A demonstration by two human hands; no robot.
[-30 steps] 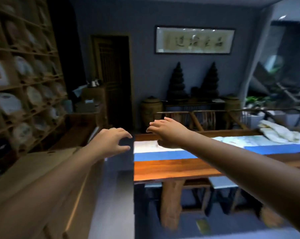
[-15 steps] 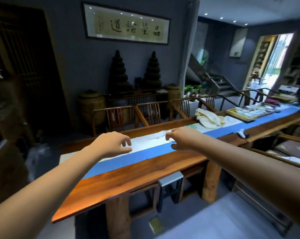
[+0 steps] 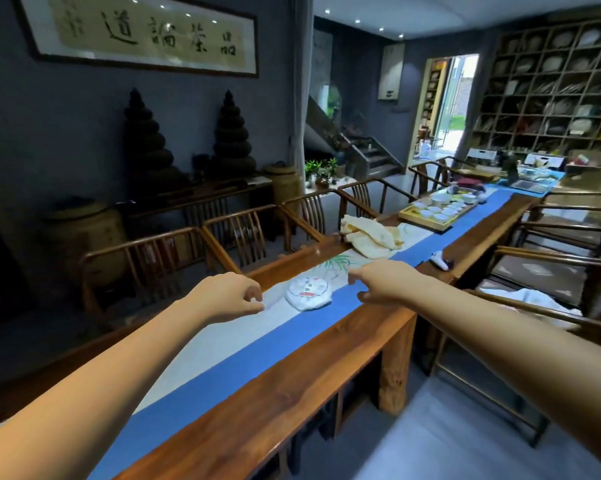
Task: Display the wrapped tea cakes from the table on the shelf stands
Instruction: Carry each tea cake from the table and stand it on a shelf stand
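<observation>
A round tea cake in white paper with a red label lies on the pale part of the blue runner on the long wooden table. My left hand hovers just left of it, fingers loosely curled and holding nothing. Just right of the cake, my right hand reaches over the runner, also without anything in it. Neither hand touches the cake. A wall of shelf cubbies with more wrapped cakes fills the far right.
A heap of cream cloth lies further along the table, then a tray of white cups. Wooden chairs line the far side, and more chairs stand at the right. A small white device rests on the table edge.
My view has swung right, from the left-hand shelves to along the table. Both arms stay stretched out, and the tea cake has come into sight between my hands.
</observation>
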